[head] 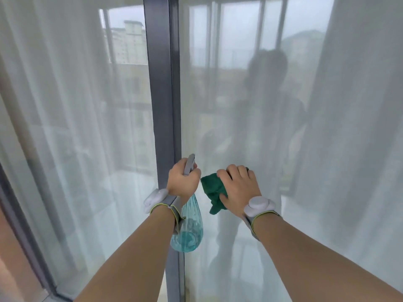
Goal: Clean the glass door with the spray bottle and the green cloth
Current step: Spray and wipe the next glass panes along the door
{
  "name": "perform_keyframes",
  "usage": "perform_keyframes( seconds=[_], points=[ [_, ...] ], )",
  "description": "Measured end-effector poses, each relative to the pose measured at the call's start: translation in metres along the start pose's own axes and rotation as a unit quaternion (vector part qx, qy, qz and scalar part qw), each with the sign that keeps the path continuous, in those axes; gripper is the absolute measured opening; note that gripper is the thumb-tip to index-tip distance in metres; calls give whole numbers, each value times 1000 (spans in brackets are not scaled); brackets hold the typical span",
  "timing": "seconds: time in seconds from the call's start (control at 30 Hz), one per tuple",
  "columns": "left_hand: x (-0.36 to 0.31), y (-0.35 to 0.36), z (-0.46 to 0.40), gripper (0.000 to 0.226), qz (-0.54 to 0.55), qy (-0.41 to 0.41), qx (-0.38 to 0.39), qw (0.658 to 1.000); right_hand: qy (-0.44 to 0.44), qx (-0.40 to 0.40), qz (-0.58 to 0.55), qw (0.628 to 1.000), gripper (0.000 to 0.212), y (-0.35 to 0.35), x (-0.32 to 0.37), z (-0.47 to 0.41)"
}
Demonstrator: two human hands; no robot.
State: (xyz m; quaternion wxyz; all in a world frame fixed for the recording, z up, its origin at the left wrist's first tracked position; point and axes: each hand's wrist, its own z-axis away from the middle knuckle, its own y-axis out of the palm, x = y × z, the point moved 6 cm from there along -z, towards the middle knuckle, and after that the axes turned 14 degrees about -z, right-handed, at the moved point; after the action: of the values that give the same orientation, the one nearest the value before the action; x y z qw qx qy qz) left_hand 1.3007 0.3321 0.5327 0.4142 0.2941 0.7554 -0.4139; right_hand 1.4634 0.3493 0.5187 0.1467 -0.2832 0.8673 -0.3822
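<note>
Beyond the glass door [239,105] I see a balcony railing and pale buildings, and sheer white curtains show on both sides of the dark grey door frame [163,94]. A dim reflection of a person stands in the pane, right of the frame.

My left hand [183,182] is closed around the neck of the spray bottle [187,232], directly in front of the frame; the bottle's blue body hangs below the wrist, with some liquid at the bottom. My right hand [237,188], just right of the frame, lies with spread, nearly straight fingers on the green cloth [212,190] and seems to press it against the glass. Both wrists wear grey bands.

I judge that wiping is in progress on the pane. Since the cloth is only pressed, not gripped, it could slip from under the palm and fall. Also the nozzle is very near the frame, so a spray could land on metal instead of glass.
</note>
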Motion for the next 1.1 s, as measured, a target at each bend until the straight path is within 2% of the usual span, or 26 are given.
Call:
perform_keyframes(
  seconds=[0.13,0.23,0.3,0.5,0.6,0.73,0.83,0.97,1.03,1.1],
  points=[
    [3,-10,-21,9,-21,34,19,999,10,-7,28,1000,45,5,16,-12],
    [-4,-18,-31,12,-18,57,35,998,26,-13,39,999,45,5,22,-24],
    [-12,-19,-34,6,-14,56,46,997,36,-19,44,998,45,2,22,-29],
    [-36,-14,-46,13,-6,86,83,993,42,-50,52,997,51,-4,25,-37],
    [-42,-9,-49,24,-14,94,101,990,52,-54,59,995,51,-4,22,-36],
    [-39,-10,-49,35,-37,80,84,993,55,-55,63,995,49,5,22,-35],
    [-27,-17,-56,25,-51,61,71,994,32,-45,63,996,50,20,27,-46],
    [-9,-33,-63,13,-17,54,39,998,44,-19,89,995,47,43,26,-68],
    [-8,-35,-62,12,-4,73,53,996,57,-28,111,992,45,42,21,-77],
    [-8,-39,-61,8,7,92,65,994,34,-37,130,990,45,33,18,-91]
  ],
)
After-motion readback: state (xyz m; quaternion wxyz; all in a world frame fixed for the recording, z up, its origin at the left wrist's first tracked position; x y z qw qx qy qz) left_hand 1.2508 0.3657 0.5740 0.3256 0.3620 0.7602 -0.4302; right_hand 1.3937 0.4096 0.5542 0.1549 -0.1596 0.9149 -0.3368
